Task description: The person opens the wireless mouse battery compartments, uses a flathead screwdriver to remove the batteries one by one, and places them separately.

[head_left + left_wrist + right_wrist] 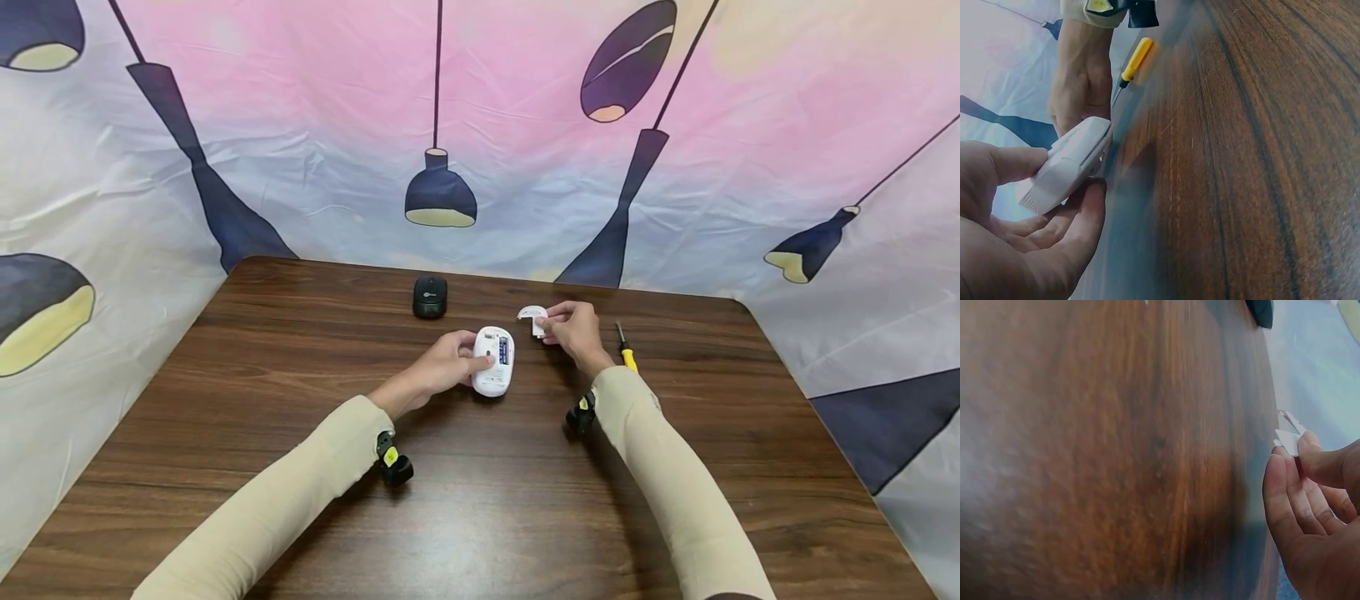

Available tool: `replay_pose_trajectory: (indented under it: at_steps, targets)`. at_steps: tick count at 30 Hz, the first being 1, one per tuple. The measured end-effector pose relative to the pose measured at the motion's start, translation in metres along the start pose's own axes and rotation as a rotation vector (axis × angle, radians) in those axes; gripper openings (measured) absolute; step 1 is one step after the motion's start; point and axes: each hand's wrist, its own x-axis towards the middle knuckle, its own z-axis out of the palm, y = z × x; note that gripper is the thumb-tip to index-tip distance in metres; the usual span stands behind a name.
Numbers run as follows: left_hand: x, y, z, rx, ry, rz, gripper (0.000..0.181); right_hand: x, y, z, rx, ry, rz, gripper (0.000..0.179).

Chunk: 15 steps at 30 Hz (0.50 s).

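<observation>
A white computer mouse (492,382) is held underside up by my left hand (444,367), thumb across its bottom face and fingers at its left side. Its battery bay lies uncovered, and a blue battery (503,350) shows inside. In the left wrist view the mouse (1071,164) appears edge-on between thumb and fingers. To the right, my right hand (576,332) pinches a white battery cover (534,312) with a curved end and a narrower tab. The right wrist view shows the cover (1289,442) between thumb and fingertips, apart from the mouse.
A black mouse (430,298) sits near the table's back edge, left of the white one. Beside my right wrist lies a screwdriver (628,357) with a yellow handle. The dark wooden table (315,333) ends at a curtain (337,192) printed with lamps.
</observation>
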Motion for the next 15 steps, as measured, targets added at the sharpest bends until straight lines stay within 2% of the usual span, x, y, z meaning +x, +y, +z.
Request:
replay_pose_trajectory:
  at_steps: [9, 15]
  targets:
    - [0.001, 0.000, 0.000, -0.010, 0.022, -0.005, 0.053, 0.011, 0.005, -0.001, -0.156, 0.050, -0.028, 0.015]
    - [0.000, 0.000, 0.002, -0.008, 0.023, -0.014, 0.055, 0.015, 0.005, -0.005, -0.337, 0.112, -0.048, 0.017]
